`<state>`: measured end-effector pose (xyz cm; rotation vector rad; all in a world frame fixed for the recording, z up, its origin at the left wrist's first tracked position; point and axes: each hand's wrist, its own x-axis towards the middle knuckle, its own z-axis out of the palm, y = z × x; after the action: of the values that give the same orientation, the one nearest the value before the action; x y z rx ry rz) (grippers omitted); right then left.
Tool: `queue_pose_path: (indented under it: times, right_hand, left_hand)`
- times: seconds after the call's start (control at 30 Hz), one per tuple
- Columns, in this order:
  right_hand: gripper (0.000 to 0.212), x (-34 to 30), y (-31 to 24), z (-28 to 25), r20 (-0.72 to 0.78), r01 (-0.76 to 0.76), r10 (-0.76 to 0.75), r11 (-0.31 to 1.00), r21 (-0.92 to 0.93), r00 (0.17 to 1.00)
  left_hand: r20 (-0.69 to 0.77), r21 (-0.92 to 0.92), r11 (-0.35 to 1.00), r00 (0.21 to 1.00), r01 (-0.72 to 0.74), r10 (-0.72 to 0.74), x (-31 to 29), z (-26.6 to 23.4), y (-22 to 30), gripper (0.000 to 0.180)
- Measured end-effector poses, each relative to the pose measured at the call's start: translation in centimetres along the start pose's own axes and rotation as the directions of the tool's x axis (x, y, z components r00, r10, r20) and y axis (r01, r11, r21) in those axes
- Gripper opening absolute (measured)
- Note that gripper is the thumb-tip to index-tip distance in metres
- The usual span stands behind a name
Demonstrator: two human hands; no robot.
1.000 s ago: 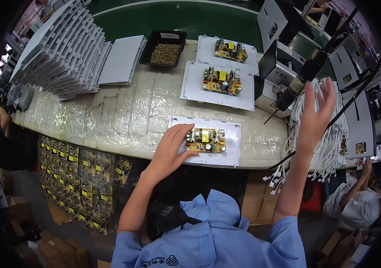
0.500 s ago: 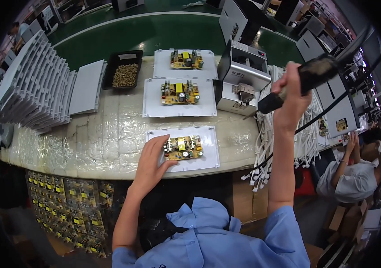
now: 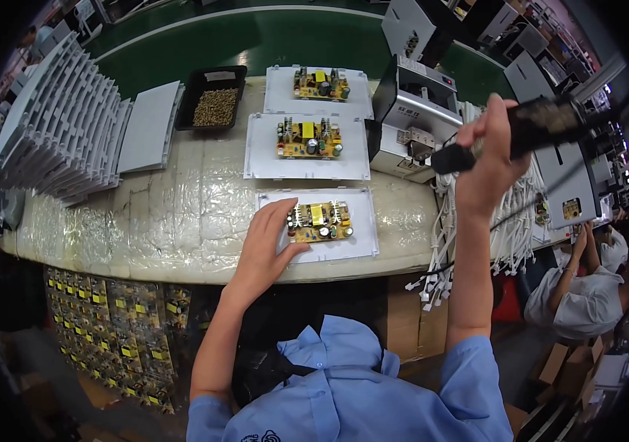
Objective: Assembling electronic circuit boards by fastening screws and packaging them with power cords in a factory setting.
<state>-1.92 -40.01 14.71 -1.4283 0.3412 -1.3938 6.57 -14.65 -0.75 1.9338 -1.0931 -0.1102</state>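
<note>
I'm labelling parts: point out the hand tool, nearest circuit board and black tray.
Hand tool [image 3: 548, 121], head view, thick body.
Nearest circuit board [image 3: 317, 215], head view, yellow block.
Black tray [image 3: 186, 98], head view, left wall.

An electronics workshop: circuit boards [image 3: 319, 223], stacked white panels [image 3: 56, 129] and, near the rim, seemingly a co-worker [image 3: 579, 303].

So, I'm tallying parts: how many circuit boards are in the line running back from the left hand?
3: the near board at the left hand, the middle board just beyond it, and the far board at the back. No others seem hidden there.
</note>
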Motion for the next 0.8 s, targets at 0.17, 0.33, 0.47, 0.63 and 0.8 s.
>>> queue_pose_path:
  times: [0.17, 0.33, 0.47, 0.63, 0.8]
  right_hand:
    - [0.021, -4.9, -2.3, 0.8, 0.18, -0.245, 0.207, 0.943, 0.225, 0.962]
    - [0.025, -7.4, -2.0, 2.1, 0.261, -0.305, 0.271, 0.947, 0.098, 0.926]
    - [0.023, -8.1, -1.3, 2.6, 0.278, -0.321, 0.286, 0.943, 0.086, 0.917]
    - [0.023, -8.6, -0.6, 2.8, 0.295, -0.303, 0.281, 0.953, 0.031, 0.913]
    - [0.02, -9.0, -0.2, 2.7, 0.348, -0.244, 0.215, 0.969, 0.04, 0.913]
  left_hand:
    - [0.063, -0.034, 0.999, 0.998, -0.001, 0.003, -0.1, -0.3, -0.1, 0.069]
    - [0.028, -0.039, 0.999, 0.999, -0.014, 0.015, 0.0, -0.3, -0.2, 0.07]
    - [0.024, -0.023, 1.0, 1.0, -0.019, 0.019, -0.1, -0.3, 0.0, 0.07]
    - [0.038, -0.041, 0.999, 0.999, -0.007, 0.009, -0.1, -0.3, 0.0, 0.069]
    - [0.046, -0.038, 0.999, 0.999, -0.003, 0.004, -0.1, -0.3, 0.1, 0.068]
